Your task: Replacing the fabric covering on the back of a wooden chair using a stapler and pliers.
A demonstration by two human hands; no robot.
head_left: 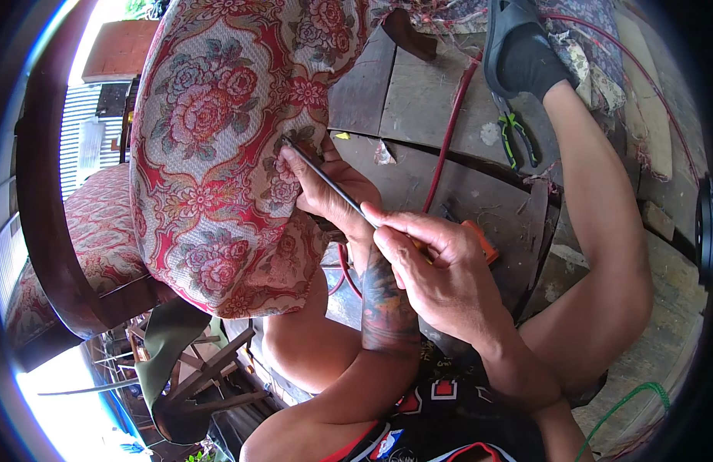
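Note:
A seat cushion [198, 165] in red and cream floral fabric stands tilted up in front of me. My left hand [333, 189] pinches its right edge, thumb on the patterned face and fingers behind. In my right hand [441, 269] is a screwdriver-like tool with a long thin dark shaft [333, 182]; my fingers hide most of its handle. The shaft passes over my left hand, and its tip meets the fabric just beyond my left thumb. Whether the tip goes into the cloth I cannot tell.
Left stands a dark wooden chair frame [52, 192] with matching upholstery [102, 223]. Green-handled pliers [516, 138] lie on the wooden floor [441, 92] near my sandalled foot [518, 54]. A red hose [451, 131] crosses the boards. An orange object [481, 242] shows behind my right hand.

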